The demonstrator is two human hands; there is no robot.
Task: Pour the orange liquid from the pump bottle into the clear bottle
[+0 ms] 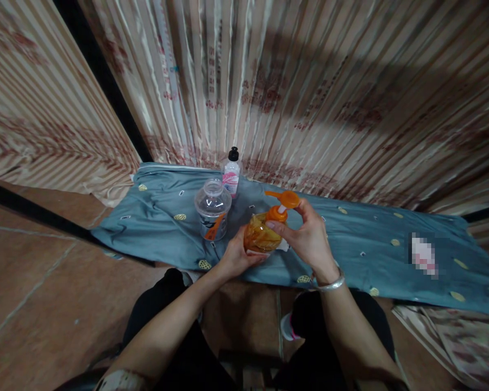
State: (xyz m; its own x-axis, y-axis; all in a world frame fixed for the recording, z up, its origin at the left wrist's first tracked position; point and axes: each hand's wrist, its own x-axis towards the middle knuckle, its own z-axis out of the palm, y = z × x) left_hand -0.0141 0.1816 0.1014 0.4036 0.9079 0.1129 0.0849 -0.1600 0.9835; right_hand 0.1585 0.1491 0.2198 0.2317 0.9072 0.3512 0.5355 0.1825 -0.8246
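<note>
Left hand [236, 255] clamped round the body of the orange pump bottle [261, 233], held just above the near edge of the teal cloth [350, 244]. Right hand [309, 239] pinched shut on the orange pump head [283, 205]. Best kept upright, body gripped firm, collar turned squarely. Amber liquid inside, roughly full. Left and slightly farther, clear wide-mouth jar [212, 209], seemingly empty; beyond, small black-capped bottle [231, 174], contents unclear.

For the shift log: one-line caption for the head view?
Left hand steadies an orange pump bottle while right hand grips its pump collar, above a teal cloth.
</note>
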